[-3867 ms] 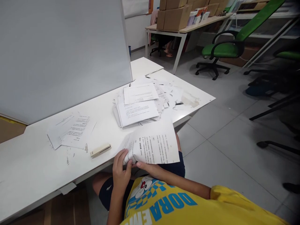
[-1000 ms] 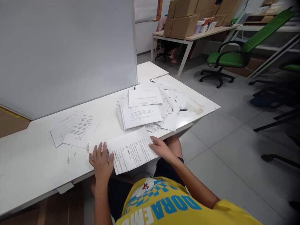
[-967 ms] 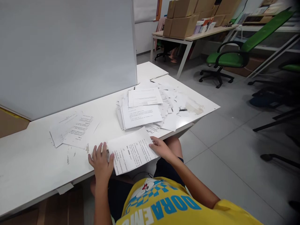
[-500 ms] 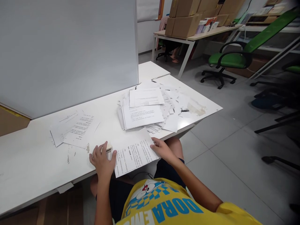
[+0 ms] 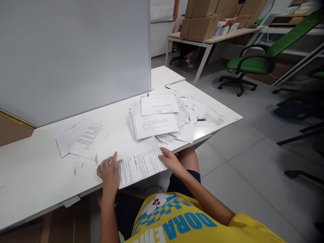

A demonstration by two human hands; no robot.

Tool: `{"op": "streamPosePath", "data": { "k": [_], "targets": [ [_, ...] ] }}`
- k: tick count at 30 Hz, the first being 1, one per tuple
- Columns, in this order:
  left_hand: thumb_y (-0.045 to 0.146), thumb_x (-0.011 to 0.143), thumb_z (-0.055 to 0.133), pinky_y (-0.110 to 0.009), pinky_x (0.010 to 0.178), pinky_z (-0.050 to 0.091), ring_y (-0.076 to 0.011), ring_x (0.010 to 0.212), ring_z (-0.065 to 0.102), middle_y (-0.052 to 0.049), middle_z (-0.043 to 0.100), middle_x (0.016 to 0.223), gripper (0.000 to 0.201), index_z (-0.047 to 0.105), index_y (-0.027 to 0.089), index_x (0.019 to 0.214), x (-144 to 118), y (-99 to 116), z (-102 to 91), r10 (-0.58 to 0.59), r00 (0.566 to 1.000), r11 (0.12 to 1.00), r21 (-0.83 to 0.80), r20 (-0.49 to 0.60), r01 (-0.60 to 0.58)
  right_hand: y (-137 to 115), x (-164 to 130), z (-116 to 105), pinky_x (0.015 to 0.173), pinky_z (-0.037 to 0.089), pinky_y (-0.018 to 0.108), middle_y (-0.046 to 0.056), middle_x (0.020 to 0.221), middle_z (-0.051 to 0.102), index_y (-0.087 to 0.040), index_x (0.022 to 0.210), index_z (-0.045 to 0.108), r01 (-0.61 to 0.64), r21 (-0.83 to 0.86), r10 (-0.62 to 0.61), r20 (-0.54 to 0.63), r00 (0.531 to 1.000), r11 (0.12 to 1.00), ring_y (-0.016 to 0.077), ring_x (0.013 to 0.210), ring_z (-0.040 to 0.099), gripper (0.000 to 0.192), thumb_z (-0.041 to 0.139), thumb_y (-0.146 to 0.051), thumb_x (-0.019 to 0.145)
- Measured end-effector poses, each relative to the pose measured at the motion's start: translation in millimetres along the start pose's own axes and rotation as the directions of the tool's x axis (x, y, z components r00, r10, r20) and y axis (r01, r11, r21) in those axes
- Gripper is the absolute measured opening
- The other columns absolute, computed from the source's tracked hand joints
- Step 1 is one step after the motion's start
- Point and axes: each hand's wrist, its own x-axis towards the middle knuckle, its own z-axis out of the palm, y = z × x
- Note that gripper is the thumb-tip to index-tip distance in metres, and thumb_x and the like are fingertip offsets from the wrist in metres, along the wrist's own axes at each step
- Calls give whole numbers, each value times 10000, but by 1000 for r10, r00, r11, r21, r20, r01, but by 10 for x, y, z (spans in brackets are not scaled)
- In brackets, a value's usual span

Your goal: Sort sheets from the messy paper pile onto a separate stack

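A printed sheet of paper [image 5: 143,165] lies across the front edge of the table, its near side hanging over my lap. My right hand [image 5: 172,161] pinches its right edge between thumb and fingers. At the sheet's left edge, my left hand [image 5: 110,171] is closed around a small cream-coloured block-like object [image 5: 118,158], mostly covered by the fingers; its kind is unclear. The object and my left thumb touch or nearly touch the paper's left edge. Just beyond the sheet rises a stack of printed papers [image 5: 155,126].
Loose printed sheets [image 5: 86,140] lie on the white table [image 5: 37,172] to the left. A tall pale panel [image 5: 76,57] stands along the table's back. Peeled marks [image 5: 215,116] show near the right corner. A green chair [image 5: 250,65] and cardboard boxes [image 5: 199,27] are farther off.
The sheet has slid left with my right hand, bringing its left edge up to the cream object. My left thumb has drawn in toward the fingers.
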Motion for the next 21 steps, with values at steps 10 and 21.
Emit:
{"op": "streamPosePath", "data": {
  "k": [10,21],
  "targets": [
    [377,999,239,-485,1046,322,-272,1111,491,-115,635,1182,514,601,211,1323,57,64,-80,75,997,997,-15,-22,-75,153,-1,41,761,494,326,37,910,713,-214,1013,589,3,42,-3,-6,1000,999,224,856,661,305,598,-283,716],
    [385,1001,272,-478,1108,254,-265,1249,463,-90,610,1297,475,611,239,1300,53,-55,46,124,989,992,-12,-84,-125,116,31,72,771,506,339,48,945,710,-223,1081,567,8,75,-11,40,999,997,222,848,666,366,639,-292,728]
  ]
}}
